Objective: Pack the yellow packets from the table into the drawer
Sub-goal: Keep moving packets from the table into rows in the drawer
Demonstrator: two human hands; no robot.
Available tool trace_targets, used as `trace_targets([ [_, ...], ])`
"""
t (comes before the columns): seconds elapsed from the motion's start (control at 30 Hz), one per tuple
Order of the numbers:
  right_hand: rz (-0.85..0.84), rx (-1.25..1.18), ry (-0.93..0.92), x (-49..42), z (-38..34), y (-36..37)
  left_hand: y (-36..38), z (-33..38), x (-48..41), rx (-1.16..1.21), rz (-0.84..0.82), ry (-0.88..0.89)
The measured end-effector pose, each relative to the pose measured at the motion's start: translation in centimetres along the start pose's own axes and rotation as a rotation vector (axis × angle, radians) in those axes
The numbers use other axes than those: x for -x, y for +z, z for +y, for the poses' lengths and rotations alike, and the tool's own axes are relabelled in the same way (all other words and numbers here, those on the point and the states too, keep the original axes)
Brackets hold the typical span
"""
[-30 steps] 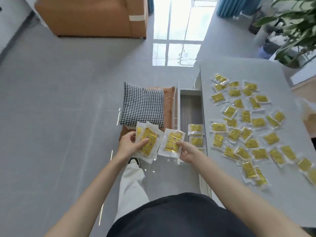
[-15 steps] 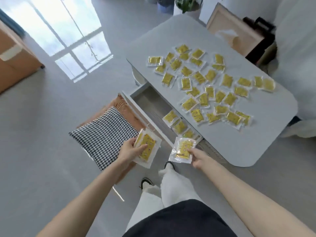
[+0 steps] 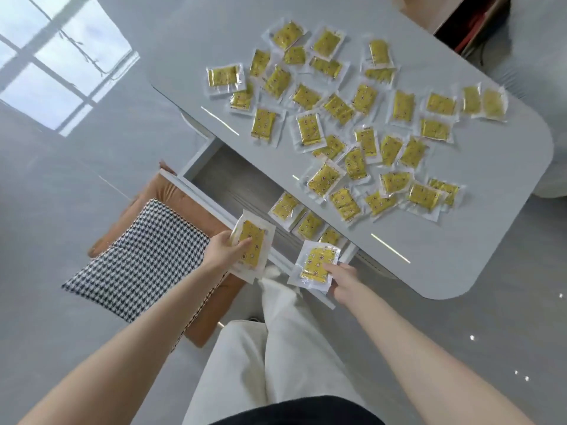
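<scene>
1. While the right hand (image 3: 343, 279) pinches one yellow foil packet in a clear wrapper (image 3: 316, 265) above the front edge of the open white drawer (image 3: 199, 191), I'd lay it flat, snug beside those already inside.
2. The left hand (image 3: 222, 250) grips a small stack of packets (image 3: 253, 243); how many, I can't tell.
3. Three drawer packets (image 3: 285, 205) show.
4. Roughly thirty-one scattered packets (image 3: 310, 128) lie on the rounded grey table (image 3: 460, 240).

the yellow packets (image 3: 310, 129) bear print too small to read.
</scene>
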State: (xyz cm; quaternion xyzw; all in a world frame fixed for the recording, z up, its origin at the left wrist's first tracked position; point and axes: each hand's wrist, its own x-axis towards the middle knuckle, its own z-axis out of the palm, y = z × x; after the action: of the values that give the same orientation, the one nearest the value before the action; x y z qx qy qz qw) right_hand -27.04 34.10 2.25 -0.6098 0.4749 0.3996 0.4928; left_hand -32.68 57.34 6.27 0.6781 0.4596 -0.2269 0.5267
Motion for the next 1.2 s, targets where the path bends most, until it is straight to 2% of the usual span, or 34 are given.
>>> trace_targets([
  [0.17, 0.046, 0.003, 0.006, -4.4, -0.9, 2.5, 0.3, 0.4, -6.7, -0.095, -0.003, 0.008],
  [0.43, 0.017, -0.014, -0.054, -15.2, -1.4, 9.6, 3.3, -0.7, -20.5, -0.303, -0.035, 0.064],
  [0.67, 0.015, -0.151, -0.054, -23.9, -1.8, 13.8, 6.5, -3.2, -30.7, -0.234, -0.065, 0.003],
  [0.87, -0.008, -0.22, -0.068, -27.1, -2.7, 14.9, 9.4, -2.6, -34.8, -0.207, -0.067, 0.093],
  [1.07, -0.007, -0.265, -0.068, -28.0, -2.9, 14.6, 11.1, -2.3, -36.1, -0.143, 0.051, 0.178],
  [1.13, 0.018, -0.255, -0.051, -28.1, -2.6, 14.2, 11.0, -2.8, -35.8, -0.176, 0.079, 0.178],
  [1.2, 0.032, -0.252, -0.041, -27.9, -2.4, 14.0, 10.8, -3.0, -35.1, -0.139, 0.137, 0.1],
])
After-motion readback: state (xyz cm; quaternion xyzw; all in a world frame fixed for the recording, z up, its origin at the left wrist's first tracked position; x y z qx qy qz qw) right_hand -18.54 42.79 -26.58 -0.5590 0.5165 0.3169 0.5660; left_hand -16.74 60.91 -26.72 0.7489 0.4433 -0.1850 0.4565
